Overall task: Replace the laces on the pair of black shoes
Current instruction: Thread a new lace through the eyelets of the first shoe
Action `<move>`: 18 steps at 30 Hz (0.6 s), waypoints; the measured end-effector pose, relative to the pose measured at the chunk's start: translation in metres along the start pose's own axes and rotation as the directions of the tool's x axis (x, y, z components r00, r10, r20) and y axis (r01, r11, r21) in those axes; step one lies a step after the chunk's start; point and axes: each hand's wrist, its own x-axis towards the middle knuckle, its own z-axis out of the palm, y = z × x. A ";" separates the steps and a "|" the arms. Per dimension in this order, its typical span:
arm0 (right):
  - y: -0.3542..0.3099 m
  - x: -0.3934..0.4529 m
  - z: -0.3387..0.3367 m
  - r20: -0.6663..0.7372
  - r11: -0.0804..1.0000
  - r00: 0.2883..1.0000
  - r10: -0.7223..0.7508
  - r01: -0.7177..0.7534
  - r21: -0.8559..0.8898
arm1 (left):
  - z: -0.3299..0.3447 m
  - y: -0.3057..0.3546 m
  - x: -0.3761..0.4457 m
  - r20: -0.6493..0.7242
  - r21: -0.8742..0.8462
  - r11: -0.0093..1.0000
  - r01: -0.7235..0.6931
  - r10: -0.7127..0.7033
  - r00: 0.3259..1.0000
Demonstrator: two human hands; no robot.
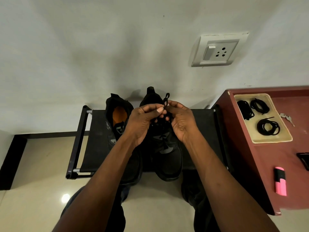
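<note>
Head view: two hands [163,121], two shoes [167,154], three lace coils [268,127].

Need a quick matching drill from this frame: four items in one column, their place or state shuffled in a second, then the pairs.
Items:
1. left shoe
2. right shoe
3. coiled laces
4. keys

Places or states:
A. in the cream tray
B. on the red-brown cabinet top, beside the tray
C. orange insole showing, no hand on it
D. its lace pinched by the left hand and right hand

Pairs: 1-C, 2-D, 3-A, 4-B
</note>
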 end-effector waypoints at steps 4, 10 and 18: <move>0.001 0.002 -0.003 0.020 0.999 0.999 0.031 -0.031 -0.011 | -0.001 0.004 0.002 0.039 0.011 0.998 0.064 -0.065 0.997; 0.002 0.007 -0.008 0.165 0.984 0.982 0.091 -0.063 -0.169 | -0.007 0.006 0.006 0.058 -0.030 0.980 0.195 -0.193 0.979; -0.005 0.014 -0.014 0.125 0.942 0.980 0.156 -0.110 -0.316 | -0.002 -0.002 0.004 -0.039 0.139 0.990 0.020 -0.015 0.999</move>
